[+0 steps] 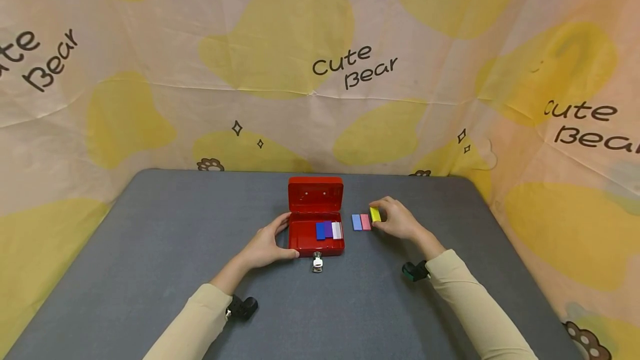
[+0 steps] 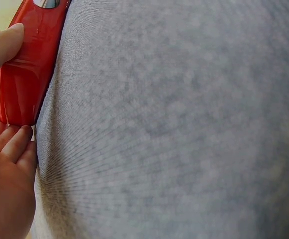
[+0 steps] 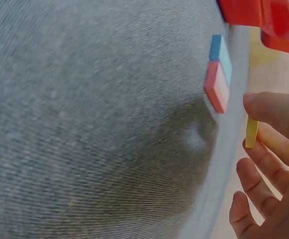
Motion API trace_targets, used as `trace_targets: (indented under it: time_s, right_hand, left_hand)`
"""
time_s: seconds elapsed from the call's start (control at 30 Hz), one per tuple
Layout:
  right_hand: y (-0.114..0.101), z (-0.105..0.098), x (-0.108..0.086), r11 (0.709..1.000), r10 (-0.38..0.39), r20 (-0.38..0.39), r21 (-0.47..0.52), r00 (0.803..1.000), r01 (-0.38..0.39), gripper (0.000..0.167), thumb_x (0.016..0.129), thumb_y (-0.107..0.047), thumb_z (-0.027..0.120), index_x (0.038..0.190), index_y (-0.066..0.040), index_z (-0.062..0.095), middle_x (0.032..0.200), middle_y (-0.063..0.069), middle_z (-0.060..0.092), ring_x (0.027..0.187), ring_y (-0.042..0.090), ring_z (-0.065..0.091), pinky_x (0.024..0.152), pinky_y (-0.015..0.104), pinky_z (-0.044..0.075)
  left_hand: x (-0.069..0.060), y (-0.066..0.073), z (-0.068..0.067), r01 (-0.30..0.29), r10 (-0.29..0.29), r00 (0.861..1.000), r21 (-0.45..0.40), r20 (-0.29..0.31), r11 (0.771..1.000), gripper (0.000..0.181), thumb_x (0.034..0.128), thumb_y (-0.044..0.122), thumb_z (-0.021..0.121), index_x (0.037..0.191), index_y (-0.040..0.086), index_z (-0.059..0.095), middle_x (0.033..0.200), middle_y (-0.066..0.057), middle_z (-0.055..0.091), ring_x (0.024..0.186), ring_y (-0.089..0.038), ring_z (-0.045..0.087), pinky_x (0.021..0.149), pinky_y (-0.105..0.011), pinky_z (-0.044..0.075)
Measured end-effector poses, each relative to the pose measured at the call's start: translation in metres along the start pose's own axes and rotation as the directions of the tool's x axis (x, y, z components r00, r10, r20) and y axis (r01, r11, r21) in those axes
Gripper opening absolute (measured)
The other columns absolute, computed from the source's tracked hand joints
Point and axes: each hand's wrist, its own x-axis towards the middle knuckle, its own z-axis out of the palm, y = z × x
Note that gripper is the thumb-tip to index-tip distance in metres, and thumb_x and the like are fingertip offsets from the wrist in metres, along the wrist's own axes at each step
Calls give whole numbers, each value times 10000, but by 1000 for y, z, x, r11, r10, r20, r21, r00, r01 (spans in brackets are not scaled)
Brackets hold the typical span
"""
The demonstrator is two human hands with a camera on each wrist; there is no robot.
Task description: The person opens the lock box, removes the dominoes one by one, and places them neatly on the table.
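An open red metal box (image 1: 302,238) stands on the grey table, holding a blue block (image 1: 320,231), a purple block (image 1: 328,229) and a white block (image 1: 337,230). My left hand (image 1: 265,244) grips the box's left side, thumb at the front corner; in the left wrist view, thumb and fingertips touch the red wall (image 2: 22,94). My right hand (image 1: 397,220) pinches a yellow block (image 1: 375,214) between thumb and finger, also seen in the right wrist view (image 3: 251,133). Beside it lie a pink block (image 1: 366,222) and a light blue block (image 1: 356,222), side by side.
The box lid (image 1: 315,194) is raised at the back. A silver latch or lock (image 1: 317,262) is at the box's front. The grey table (image 1: 150,271) reaches back to a patterned yellow and cream cloth (image 1: 280,32).
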Motion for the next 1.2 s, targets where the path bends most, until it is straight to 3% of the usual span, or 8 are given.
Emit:
trace_targets:
  time_s: [0.27, 0.67, 1.2]
  right_hand:
    - [9, 8, -3, 1000, -6, 13, -26, 1000, 6, 444, 764, -137, 724, 1168, 2, 604, 1099, 157, 589, 834, 235, 514, 696, 339, 438]
    - [12, 15, -5, 999, -5, 26, -38, 1000, 6, 427, 775, -145, 714, 1167, -19, 603, 1114, 152, 586, 970, 305, 541, 844, 475, 451]
    - [11, 18, -3, 998, -5, 30, -62, 1000, 7, 418, 765, -151, 731, 1150, -38, 615, 1114, 141, 572, 988, 305, 538, 863, 478, 453]
  left_hand:
    - [0, 0, 0, 0, 0, 1000, -4, 1, 1000, 924, 657, 283, 819, 1421, 133, 322, 1393, -115, 449, 1277, -233, 438, 1034, -492, 334]
    - [0, -1, -1, -20, 20, 1000, -16, 1, 1000, 924, 658, 274, 820, 1421, 127, 321, 1391, -130, 447, 1268, -245, 448, 1032, -486, 339]
    - [-1, -1, 0, -31, 31, 1000, -21, 2, 999, 916, 668, 277, 814, 1422, 129, 315, 1389, -137, 448, 1267, -255, 447, 1031, -490, 338]
